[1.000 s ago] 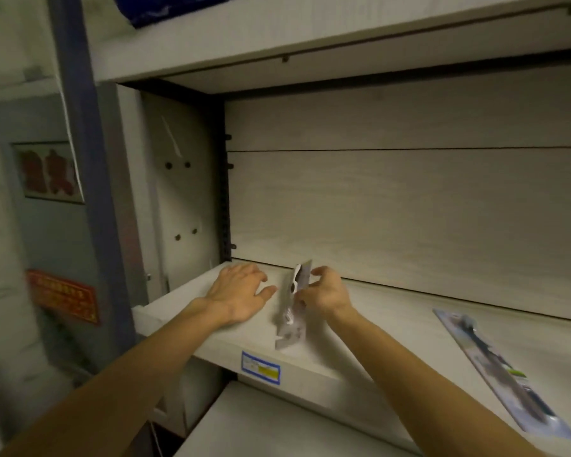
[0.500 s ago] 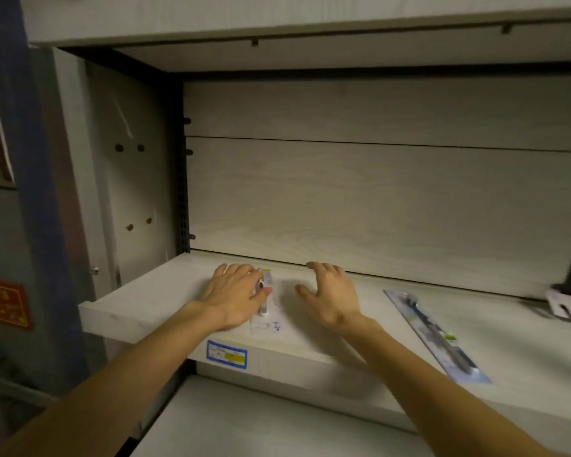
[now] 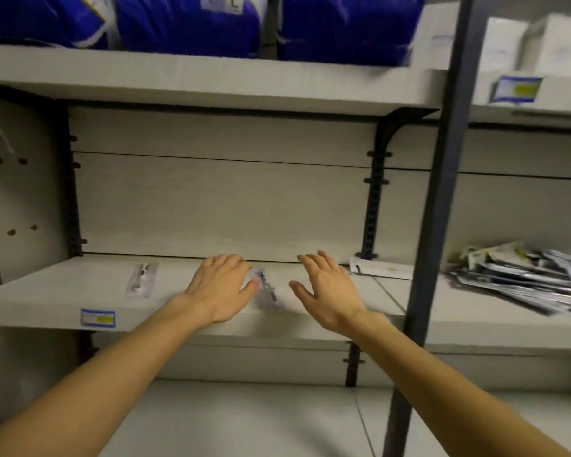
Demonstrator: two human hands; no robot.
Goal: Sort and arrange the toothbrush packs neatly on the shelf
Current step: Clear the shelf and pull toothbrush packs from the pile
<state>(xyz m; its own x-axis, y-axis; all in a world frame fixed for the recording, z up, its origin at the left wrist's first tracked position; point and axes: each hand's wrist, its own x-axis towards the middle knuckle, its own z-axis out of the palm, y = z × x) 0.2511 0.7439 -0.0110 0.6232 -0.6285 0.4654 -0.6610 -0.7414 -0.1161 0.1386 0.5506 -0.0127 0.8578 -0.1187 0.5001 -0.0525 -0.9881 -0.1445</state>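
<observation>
Two toothbrush packs lie flat on the pale shelf [image 3: 47,291]. One small clear pack [image 3: 141,280] is at the left. A second pack [image 3: 267,290] lies between my hands. My left hand [image 3: 221,288] rests flat on the shelf, its thumb touching that pack's left edge. My right hand [image 3: 327,288] hovers to the pack's right, fingers spread and holding nothing. A heap of several more packs [image 3: 524,278] sits on the shelf at the far right, beyond a dark post. A white pack [image 3: 381,268] lies at the back by the bracket.
A dark upright post [image 3: 439,192] crosses the view right of my right hand. Blue bags [image 3: 192,24] fill the shelf above, with white boxes [image 3: 505,44] to their right. A blue price label [image 3: 98,318] is on the shelf's front edge. A lower shelf [image 3: 244,420] lies beneath.
My right hand let go of the small pack and laid it flat at the left. Both hands and the view then shifted right to the second pack, bringing the heap of packs into sight.
</observation>
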